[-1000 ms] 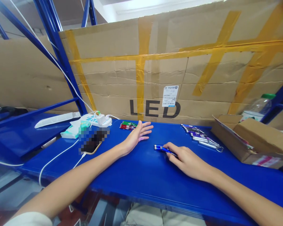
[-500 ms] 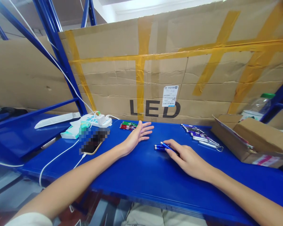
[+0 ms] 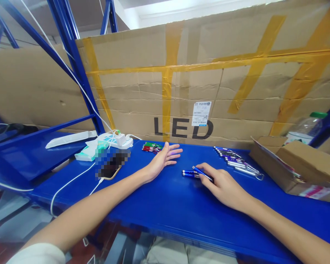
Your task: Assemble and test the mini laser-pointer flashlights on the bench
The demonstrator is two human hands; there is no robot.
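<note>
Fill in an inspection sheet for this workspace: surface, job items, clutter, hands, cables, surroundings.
Surface: blue table, flat and shiny.
Job items: blue pen-like piece in hand; more blue pieces on the table beside it; red and green pieces at the back; dark, purple and silver pieces to the right.
Clutter: phone, tissue-like packet, open carton.
Hands: left hand open, holding nothing; right hand pinching the blue pen-like piece.
Cables: white cable crosses the table's front edge; another plugs into the phone; power strip at the back.
Surroundings: large "LED" cardboard behind, blue rack frame, bottle.
</note>
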